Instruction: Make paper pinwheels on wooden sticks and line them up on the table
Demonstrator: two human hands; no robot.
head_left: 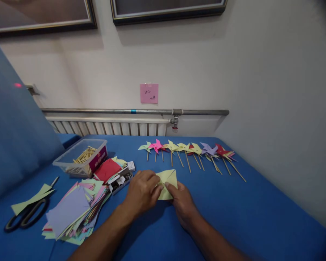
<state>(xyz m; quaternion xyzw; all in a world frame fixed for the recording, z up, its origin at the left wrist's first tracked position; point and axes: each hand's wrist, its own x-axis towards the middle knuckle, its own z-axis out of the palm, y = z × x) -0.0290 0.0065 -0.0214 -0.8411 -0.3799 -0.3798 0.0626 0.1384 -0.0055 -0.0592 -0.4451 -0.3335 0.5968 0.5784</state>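
Observation:
Above the blue table, a square of pale yellow paper [170, 176] with a cut running in from a corner is held between my two hands. My left hand [144, 188] pinches its left side, fingers bent over the edge. From the right, my right hand [182, 203] grips the sheet, its thumb pressed on the paper near the centre. Whether a small pin is between the left fingertips I cannot make out. Left of my hands lies a small open box [120, 182] of shiny metal pins. Beyond them, several paper pinwheels [171, 146] on sticks lie in a row.
A stack of coloured paper [67, 210] lies at the left, with red sheets [108, 170] behind it. Black-handled scissors [34, 214] lie under a yellow paper piece [34, 198]. A clear plastic box [83, 170] holds wooden sticks. Radiator [111, 127] and wall stand behind the blue table [220, 217].

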